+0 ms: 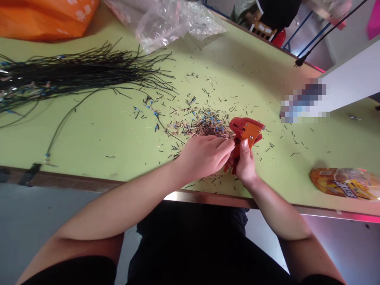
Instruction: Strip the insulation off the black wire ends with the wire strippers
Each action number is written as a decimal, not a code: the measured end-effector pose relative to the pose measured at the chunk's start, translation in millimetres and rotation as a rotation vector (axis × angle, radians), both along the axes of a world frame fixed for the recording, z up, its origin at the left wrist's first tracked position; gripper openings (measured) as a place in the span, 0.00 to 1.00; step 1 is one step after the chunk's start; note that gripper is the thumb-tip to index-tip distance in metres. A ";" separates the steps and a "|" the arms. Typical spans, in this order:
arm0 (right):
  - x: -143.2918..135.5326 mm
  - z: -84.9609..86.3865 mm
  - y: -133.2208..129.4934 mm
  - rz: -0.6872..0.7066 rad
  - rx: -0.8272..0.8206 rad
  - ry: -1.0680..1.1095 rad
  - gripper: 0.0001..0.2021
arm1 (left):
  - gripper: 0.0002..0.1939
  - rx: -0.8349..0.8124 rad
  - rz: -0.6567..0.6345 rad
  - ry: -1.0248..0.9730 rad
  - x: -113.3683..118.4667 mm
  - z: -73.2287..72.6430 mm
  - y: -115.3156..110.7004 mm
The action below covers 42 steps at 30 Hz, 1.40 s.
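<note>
My right hand [247, 164] is wrapped around the handles of a red and orange wire stripper [251, 132], thumb on its near side. My left hand [206, 154] is pinched closed right beside the tool's jaws. A thin black wire [166, 127] with a blue piece near its far end runs in under the left hand; its tip at the fingers is hidden. Under and behind both hands lies a pile of wire scraps [209, 124], with black, blue and coppery bits.
A large bundle of black wires [89, 69] lies at the left, with one wire [63, 122] bent toward the front edge. Behind are clear plastic bags [166, 23] and an orange bag [44, 18]. On the right are a drink bottle [344, 183] and a white panel [350, 79].
</note>
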State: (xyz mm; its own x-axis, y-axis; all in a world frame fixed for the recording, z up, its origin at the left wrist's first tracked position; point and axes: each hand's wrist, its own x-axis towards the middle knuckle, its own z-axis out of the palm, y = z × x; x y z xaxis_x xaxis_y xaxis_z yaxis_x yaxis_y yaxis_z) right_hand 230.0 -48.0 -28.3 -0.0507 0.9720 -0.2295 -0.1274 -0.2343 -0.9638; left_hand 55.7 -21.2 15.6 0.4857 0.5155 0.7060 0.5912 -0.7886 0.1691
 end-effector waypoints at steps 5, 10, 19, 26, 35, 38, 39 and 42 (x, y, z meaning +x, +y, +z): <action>-7.8 21.4 7.8 -0.027 0.103 0.073 0.34 | 0.12 -0.099 -0.005 -0.033 -5.0 -3.0 4.0; 6.1 39.1 12.9 0.251 -0.070 0.275 0.36 | 0.12 -0.259 0.028 -0.170 -17.7 -8.2 21.6; 13.8 38.4 12.2 0.401 -0.144 0.376 0.35 | 0.15 -0.300 0.085 -0.036 -21.2 -8.4 25.9; 17.5 36.5 13.4 0.423 -0.148 0.373 0.35 | 0.13 -0.376 0.114 0.028 -27.1 -8.9 33.5; 13.8 34.1 8.6 0.430 -0.104 0.325 0.32 | 0.10 -0.359 0.117 0.011 -26.4 -14.1 35.0; 13.5 33.1 8.2 0.451 -0.122 0.334 0.32 | 0.09 -0.381 0.117 0.014 -26.3 -14.1 34.9; 13.1 32.2 7.9 0.452 -0.128 0.340 0.32 | 0.09 -0.393 0.116 0.015 -26.2 -13.8 34.9; 10.2 28.6 6.2 0.436 -0.141 0.361 0.32 | 0.09 -0.432 0.122 0.019 -25.9 -12.3 34.8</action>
